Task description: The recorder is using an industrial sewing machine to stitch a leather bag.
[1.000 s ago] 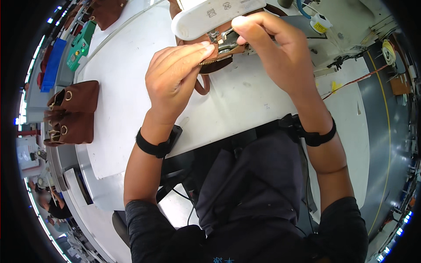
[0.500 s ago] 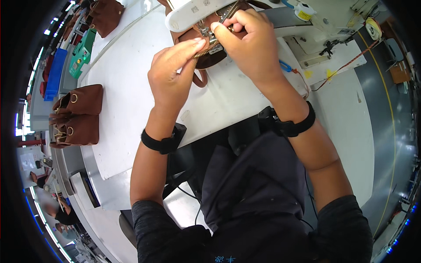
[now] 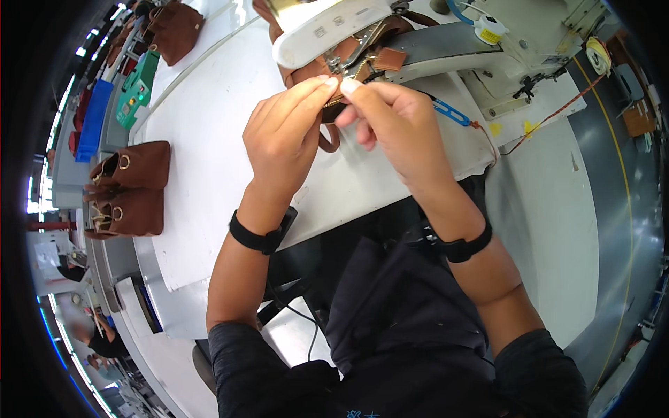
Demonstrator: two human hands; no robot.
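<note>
A brown leather bag (image 3: 298,74) sits beneath the white head of a sewing machine (image 3: 333,35), at its needle and metal presser parts. A brass-toothed zipper (image 3: 362,68) runs out of the bag toward me, with a small brown leather tab (image 3: 390,59) beside it. My left hand (image 3: 284,132) is closed, pinching the zipper just in front of the presser foot. Close against it, my right hand (image 3: 401,129) pinches the zipper between thumb and forefinger, its other fingers loosely curled. The fingers partly hide the held stretch. A brown handle loop (image 3: 329,139) hangs below my hands.
Blue thread snips (image 3: 451,111) on a red cord lie right of my hands, near the machine arm (image 3: 446,52). A white bottle (image 3: 489,31) stands on the machine. Brown handbags (image 3: 136,191) stand at left, another bag (image 3: 174,31) farther back.
My right hand has come down from the machine's metal parts to the zipper beside my left hand. The leather tab and blue snips now show more fully.
</note>
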